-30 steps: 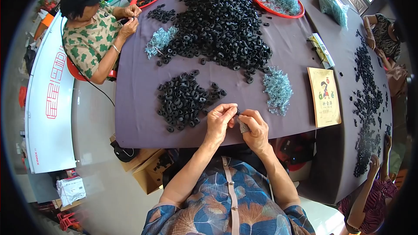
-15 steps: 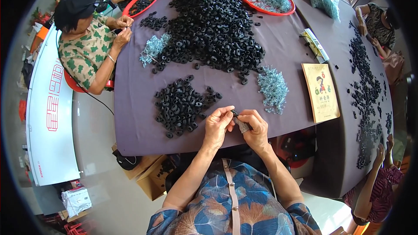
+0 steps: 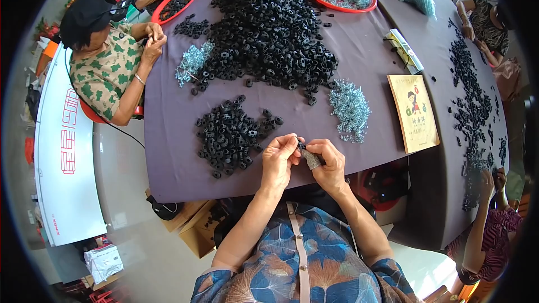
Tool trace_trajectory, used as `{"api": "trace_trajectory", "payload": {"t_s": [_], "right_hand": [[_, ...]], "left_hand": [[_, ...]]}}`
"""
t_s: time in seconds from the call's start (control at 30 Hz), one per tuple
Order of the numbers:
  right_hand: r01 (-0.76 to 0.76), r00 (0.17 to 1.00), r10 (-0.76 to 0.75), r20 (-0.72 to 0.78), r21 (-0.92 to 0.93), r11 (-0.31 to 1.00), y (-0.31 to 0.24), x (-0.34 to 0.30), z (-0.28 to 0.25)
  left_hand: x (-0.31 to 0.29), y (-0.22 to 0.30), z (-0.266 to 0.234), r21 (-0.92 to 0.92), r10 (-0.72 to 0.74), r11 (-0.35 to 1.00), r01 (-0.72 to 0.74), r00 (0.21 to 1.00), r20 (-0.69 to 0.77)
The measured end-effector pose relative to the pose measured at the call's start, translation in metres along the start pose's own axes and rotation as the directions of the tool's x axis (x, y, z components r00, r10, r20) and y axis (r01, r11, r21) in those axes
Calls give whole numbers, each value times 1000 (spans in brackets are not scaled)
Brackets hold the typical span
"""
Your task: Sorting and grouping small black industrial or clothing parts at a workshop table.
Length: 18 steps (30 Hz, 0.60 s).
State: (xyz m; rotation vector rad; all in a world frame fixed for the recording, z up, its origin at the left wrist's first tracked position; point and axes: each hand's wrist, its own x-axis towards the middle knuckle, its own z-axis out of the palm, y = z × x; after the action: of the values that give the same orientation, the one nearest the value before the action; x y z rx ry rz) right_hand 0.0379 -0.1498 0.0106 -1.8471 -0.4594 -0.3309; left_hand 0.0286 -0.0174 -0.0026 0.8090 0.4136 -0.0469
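Close together over the table's near edge, both my hands are closed on one small black plastic part [image 3: 301, 145], mostly hidden by the fingers. My left hand [image 3: 277, 161] pinches it between thumb and forefinger. From the other side my right hand [image 3: 329, 167] grips it, with a grey fabric finger cover [image 3: 311, 160] on one finger. Left of my hands lies a small pile of black ribbed, ring-like parts [image 3: 227, 139]. A pile of tiny clear bluish pieces [image 3: 349, 113] sits beyond my right hand. The big heap of black parts [image 3: 269, 33] spreads farther back.
Red trays [image 3: 372, 1] stand at the back. A tan booklet [image 3: 414, 115] and a white-and-yellow box [image 3: 404, 51] lie to the right. A co-worker [image 3: 106, 62] sits at left; others work on the right, beside scattered black parts [image 3: 469, 90]. An open carton [image 3: 199, 230] is below the table.
My fingers have shifted slightly around the black part, still held between both hands. The view has moved a little, so the table's contents appear slightly farther left and up.
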Motion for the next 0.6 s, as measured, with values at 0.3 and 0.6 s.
{"api": "trace_trajectory", "payload": {"t_s": [0.3,0.6], "right_hand": [[-6,1000,6,-2,17,1000,1,1,6],[-3,1000,4,-11,24,1000,3,0,7]], "left_hand": [[0,2,1,-47,-35,998,35,999,3],[-1,1,1,-43,-13,999,13,1000,0]]}}
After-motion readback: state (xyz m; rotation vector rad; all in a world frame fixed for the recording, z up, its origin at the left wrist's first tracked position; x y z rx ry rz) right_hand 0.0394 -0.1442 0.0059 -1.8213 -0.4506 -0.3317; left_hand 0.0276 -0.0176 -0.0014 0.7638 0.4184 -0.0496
